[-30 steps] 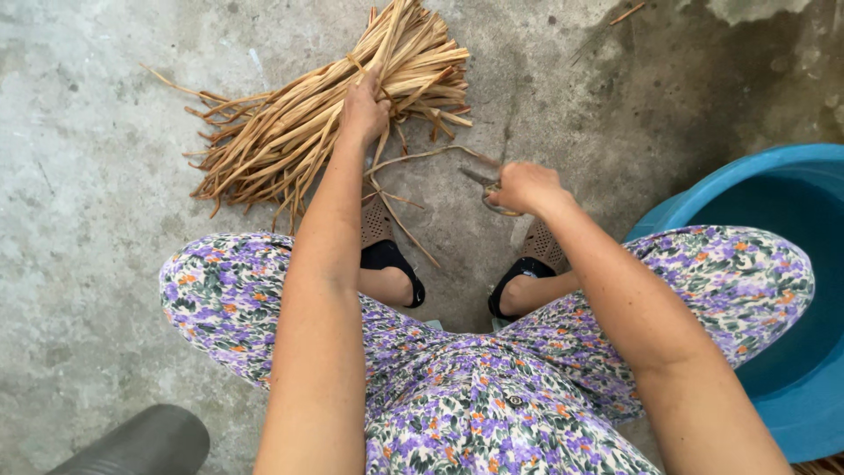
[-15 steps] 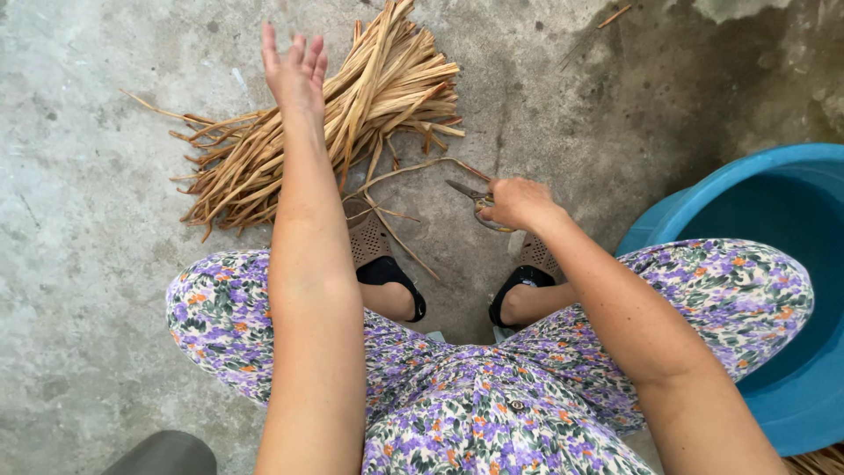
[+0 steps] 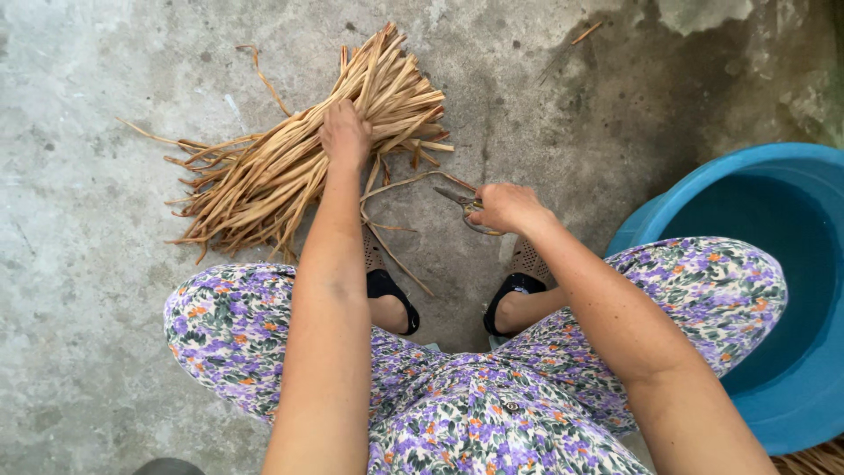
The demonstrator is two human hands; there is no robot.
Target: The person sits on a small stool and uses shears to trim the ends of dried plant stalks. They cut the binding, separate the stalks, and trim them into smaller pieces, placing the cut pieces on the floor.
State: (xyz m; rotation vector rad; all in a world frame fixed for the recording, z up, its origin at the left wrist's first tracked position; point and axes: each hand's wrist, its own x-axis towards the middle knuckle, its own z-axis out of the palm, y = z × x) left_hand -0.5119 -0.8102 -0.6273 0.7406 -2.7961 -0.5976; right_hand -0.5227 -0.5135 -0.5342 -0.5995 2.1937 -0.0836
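Note:
A bundle of dry tan plant stalks (image 3: 290,163) lies on the concrete floor ahead of my knees. My left hand (image 3: 345,134) reaches out and rests on the bundle's middle, fingers curled down onto the stalks. My right hand (image 3: 508,208) is closed around a small pair of scissors (image 3: 462,201), blades pointing left just above the floor. One loose curved stalk (image 3: 413,180) runs from the bundle toward the scissor tips. Whether the left hand actually grips stalks is hard to tell.
A large blue plastic tub (image 3: 765,290) stands at my right, beside my right knee. My feet in dark perforated slip-on shoes (image 3: 387,290) rest between my knees on the grey concrete floor (image 3: 88,334). More dry stalks peek in at the bottom right corner.
My left hand was on the bundle, lifted open above it half a second ago, and has come back down onto the stalks. The right hand with the scissors barely moved.

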